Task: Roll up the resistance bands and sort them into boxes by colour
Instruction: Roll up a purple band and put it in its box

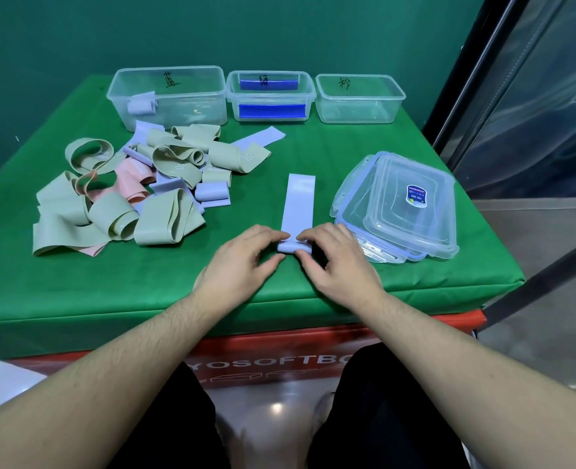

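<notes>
A pale blue resistance band (299, 201) lies flat on the green table, its near end rolled into a small coil. My left hand (242, 260) and my right hand (335, 257) pinch that coil from either side. A tangled pile of green, pink and pale blue bands (137, 187) covers the table's left half. Three clear boxes stand along the back: the left box (168, 96) holds one rolled pale blue band (141, 103), the middle box (270, 95) has blue strips showing in it, and the right box (359, 99) holds nothing.
Stacked clear lids (398, 206) lie to the right of my hands, near the table's right edge. A loose pale blue band (261, 138) lies in front of the middle box. The table's front edge runs just below my wrists.
</notes>
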Tool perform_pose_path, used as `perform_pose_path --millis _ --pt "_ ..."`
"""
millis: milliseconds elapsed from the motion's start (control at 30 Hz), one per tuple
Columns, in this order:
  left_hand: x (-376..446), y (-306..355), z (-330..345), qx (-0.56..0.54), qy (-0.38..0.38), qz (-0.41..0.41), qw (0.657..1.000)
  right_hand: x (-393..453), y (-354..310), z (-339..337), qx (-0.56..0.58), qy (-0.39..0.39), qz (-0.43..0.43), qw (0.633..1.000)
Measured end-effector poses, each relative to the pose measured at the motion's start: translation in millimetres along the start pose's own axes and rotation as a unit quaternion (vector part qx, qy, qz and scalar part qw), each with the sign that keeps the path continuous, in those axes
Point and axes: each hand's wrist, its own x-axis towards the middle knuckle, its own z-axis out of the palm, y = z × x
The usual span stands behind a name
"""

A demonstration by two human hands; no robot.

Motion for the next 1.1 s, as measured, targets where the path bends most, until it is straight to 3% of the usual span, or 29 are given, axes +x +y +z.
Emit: perform_pose_path --millis 467,633,1100 --pt "15 2 -1 0.049 -0.020 -0.038 0.998 0 -1 1 -0.009 0.011 0.021 1.000" --pt "21 3 -3 0.039 -0.041 -0.010 0.998 0 0 1 -0.003 0.013 0.024 1.000" --pt "-16 24 -7 -0.004 0.012 -0.033 0.999 -30 -11 -16 0.003 0.030 -0.035 0.999"
